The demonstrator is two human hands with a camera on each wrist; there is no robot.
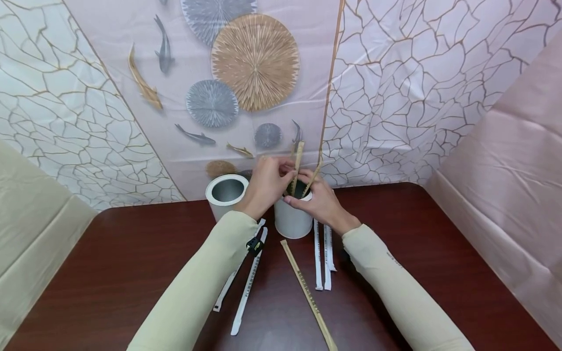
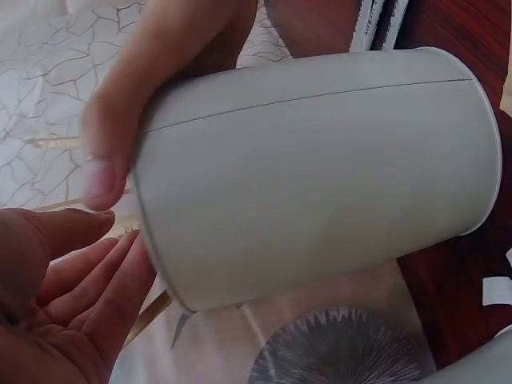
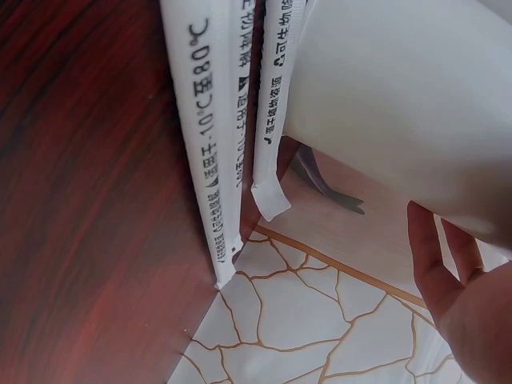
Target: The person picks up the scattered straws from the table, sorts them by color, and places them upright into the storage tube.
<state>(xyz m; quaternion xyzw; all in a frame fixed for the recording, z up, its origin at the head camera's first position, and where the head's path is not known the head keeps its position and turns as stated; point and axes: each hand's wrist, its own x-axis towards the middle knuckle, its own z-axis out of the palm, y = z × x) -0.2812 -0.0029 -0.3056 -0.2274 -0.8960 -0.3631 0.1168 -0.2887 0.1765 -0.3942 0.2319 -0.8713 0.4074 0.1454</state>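
Two brown paper-wrapped straws stand in the right-hand white can (image 1: 293, 222). My left hand (image 1: 268, 183) is over its mouth and pinches the nearer brown straw (image 1: 298, 155) between thumb and fingers. The other brown straw (image 1: 315, 174) leans to the right beside my right hand (image 1: 326, 202), which grips the can by its rim, thumb on the near side. From the left wrist, the can (image 2: 320, 184) fills the view, with the left hand (image 2: 72, 296) at its mouth. In the right wrist view, fingers (image 3: 432, 256) lie along the can's side.
Another white can (image 1: 213, 207) stands to the left, partly behind my left arm. A brown straw (image 1: 309, 297) lies in front. White-wrapped straws (image 1: 249, 287) lie at left, and more white-wrapped straws (image 1: 327, 258) lie right of the can. A patterned cloth (image 1: 373, 97) hangs behind the table.
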